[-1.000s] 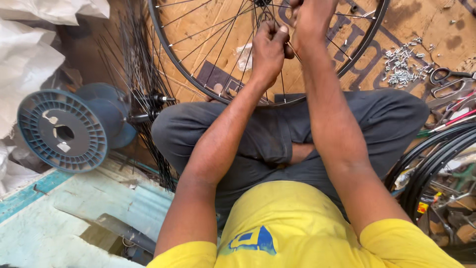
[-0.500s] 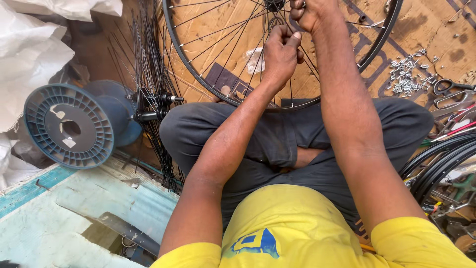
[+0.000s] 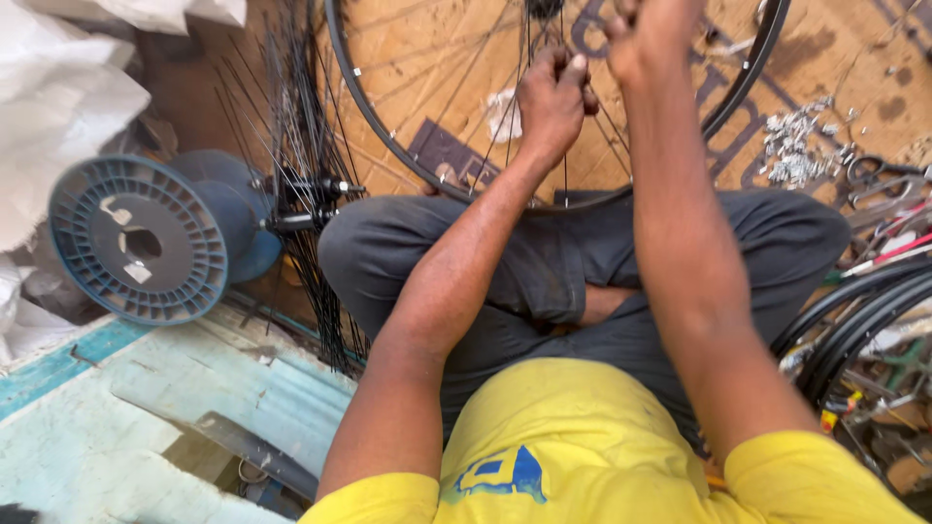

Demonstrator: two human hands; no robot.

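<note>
Above the crossed legs, at twelve o'clock in the head view, a black bicycle wheel rim point(image 3: 388, 146) stands upright on the board floor, its thin spokes point(image 3: 505, 146) running up to a hub at the top edge. The left hand point(image 3: 555, 102) is clenched around a spoke near the wheel's centre, fingers curled tight with the thumb pressed on top. The right hand point(image 3: 649, 39), at one o'clock, is cut off by the frame edge; its fingers look closed on something near the hub, but I cannot tell what. The work in hand appears to be lacing spokes, and the next move likely calls for a steady, fine pinch. At nine o'clock lie a blue plastic spool point(image 3: 136, 243) and a loose bundle of spokes point(image 3: 301, 194); at two o'clock, a scatter of small metal nipples point(image 3: 796, 146).
</note>
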